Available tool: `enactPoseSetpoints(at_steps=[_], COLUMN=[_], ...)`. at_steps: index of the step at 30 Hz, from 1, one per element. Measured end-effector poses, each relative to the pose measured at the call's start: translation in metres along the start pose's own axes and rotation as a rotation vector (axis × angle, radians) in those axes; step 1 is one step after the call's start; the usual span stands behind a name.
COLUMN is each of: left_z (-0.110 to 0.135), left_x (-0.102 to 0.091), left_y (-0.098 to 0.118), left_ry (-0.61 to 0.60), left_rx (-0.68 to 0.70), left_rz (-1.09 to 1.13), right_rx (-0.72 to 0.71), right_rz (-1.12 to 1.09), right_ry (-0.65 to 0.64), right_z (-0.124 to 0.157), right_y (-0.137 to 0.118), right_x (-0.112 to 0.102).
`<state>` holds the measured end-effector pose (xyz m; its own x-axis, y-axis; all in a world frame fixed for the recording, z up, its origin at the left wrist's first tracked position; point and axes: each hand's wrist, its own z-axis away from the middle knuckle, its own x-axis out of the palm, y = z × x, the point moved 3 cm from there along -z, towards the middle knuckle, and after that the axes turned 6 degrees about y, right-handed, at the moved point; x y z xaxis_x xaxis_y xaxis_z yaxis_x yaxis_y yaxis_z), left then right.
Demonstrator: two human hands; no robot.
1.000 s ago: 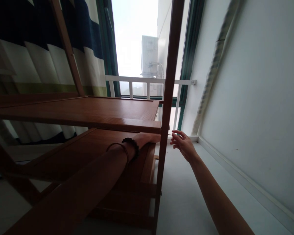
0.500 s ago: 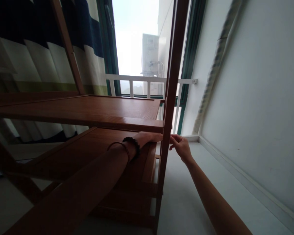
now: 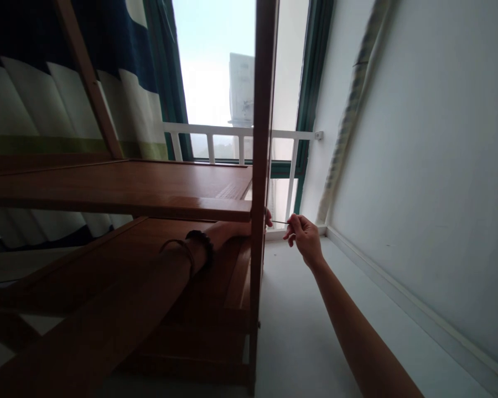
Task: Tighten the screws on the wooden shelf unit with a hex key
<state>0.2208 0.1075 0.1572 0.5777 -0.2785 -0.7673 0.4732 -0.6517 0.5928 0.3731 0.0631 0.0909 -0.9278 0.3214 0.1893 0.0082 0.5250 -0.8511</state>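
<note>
My left hand reaches between two boards of a brown wooden shelf. The front post hides most of it, and only fingertips show past the post's right side. A dark beaded bracelet and a thin band circle that wrist. Out to the right of the post, my right hand is closed in a pinch on a thin dark rod. The rod runs level from my right fingertips toward the left fingertips by the post. Whether the left fingers grip its other end cannot be made out.
Behind the shelf stand a white railing and a window with a green frame. A striped curtain hangs at the left. A white wall rises on the right, with a light floor below.
My right hand has drawn away from the post, and the thin rod now shows between the hands. The view has shifted, so the shelf appears farther left.
</note>
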Motion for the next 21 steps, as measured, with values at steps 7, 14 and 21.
enactPoseSetpoints(at_steps=[7, 14, 21], left_z=[0.0003, 0.0013, 0.0017], left_x=[0.0007, 0.0003, 0.001], left_y=[0.0037, 0.0045, 0.0054], left_ry=[-0.021, -0.015, -0.005], left_rx=[-0.014, -0.037, -0.036], left_rz=[0.026, 0.011, 0.016], right_rx=[-0.029, -0.03, -0.041], right_rz=[0.066, 0.096, 0.093], right_ry=[-0.031, 0.004, 0.016], right_z=[0.0007, 0.0031, 0.0028], right_y=[0.0018, 0.0036, 0.0038], right_x=[0.0055, 0.0084, 0.0075])
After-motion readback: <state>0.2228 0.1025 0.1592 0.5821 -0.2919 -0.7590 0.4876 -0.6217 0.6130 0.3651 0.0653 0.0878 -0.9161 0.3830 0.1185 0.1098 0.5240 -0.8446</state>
